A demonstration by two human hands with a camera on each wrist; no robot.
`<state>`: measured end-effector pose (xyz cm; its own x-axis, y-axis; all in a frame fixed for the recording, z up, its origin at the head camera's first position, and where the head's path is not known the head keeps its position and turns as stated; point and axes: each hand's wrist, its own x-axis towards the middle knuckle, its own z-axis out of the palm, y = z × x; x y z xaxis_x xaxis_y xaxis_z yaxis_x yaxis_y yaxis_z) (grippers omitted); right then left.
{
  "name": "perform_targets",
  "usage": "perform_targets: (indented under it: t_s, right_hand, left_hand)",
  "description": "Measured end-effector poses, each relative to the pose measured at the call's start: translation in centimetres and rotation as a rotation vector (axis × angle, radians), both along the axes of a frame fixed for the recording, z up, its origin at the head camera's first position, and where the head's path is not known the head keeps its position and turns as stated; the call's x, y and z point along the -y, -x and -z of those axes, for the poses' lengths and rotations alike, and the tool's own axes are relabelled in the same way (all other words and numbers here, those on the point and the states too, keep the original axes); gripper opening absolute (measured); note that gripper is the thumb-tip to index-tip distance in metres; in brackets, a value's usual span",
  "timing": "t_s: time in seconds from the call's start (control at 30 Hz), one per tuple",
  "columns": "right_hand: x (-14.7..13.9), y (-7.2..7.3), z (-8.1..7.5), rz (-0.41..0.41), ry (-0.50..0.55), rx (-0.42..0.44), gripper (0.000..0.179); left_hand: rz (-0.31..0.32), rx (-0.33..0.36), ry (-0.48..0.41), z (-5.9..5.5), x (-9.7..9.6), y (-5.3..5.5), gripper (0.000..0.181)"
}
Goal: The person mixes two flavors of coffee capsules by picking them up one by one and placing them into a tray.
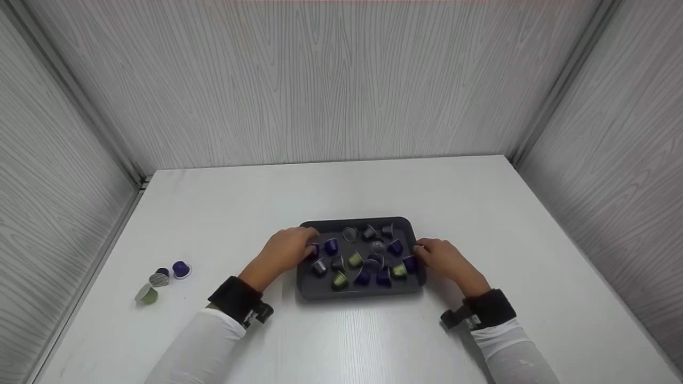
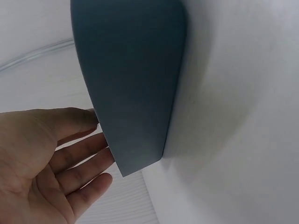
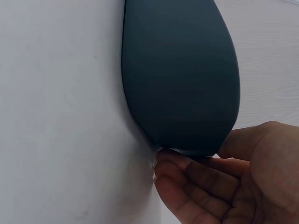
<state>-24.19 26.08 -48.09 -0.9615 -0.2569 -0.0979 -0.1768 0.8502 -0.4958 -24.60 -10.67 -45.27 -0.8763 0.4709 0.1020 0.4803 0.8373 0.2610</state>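
A dark grey tray (image 1: 355,293) sits on the white table, bearing many coffee capsules: purple ones (image 1: 331,246), green ones (image 1: 340,280) and silver ones (image 1: 319,268). Over its left rim reaches my left hand (image 1: 285,249), thumb and fingers bent inward beside a purple capsule. In the left wrist view the tray wall (image 2: 133,84) hides those fingertips, so what they pinch is not shown. At the opposite end my right hand (image 1: 445,262) grips the tray's rim. In the right wrist view its thumb lies over the edge, with fingers (image 3: 201,179) curled against the outer wall.
Off to the left on the table lie several capsules, among them a purple one (image 1: 182,269), one with a silver lid facing up (image 1: 159,279) and a green one (image 1: 149,296). Pale wood-grain panels (image 1: 320,80) enclose the table at the back and both sides.
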Motion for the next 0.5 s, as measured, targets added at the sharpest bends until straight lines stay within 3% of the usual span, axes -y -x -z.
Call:
perform_targets:
  t_s: [0.23, 0.5]
  right_hand:
    - [0.0, 0.0, 0.0, -0.013, -0.005, -0.039, 0.028]
    - [0.1, -0.2, 0.0, -0.005, 0.008, -0.047, 0.028]
  left_hand:
    - [0.010, -0.094, -0.048, -0.3, 1.5, -1.0, 0.030]
    - [-0.037, -0.195, -0.012, 0.0, 4.2, -1.5, 0.042]
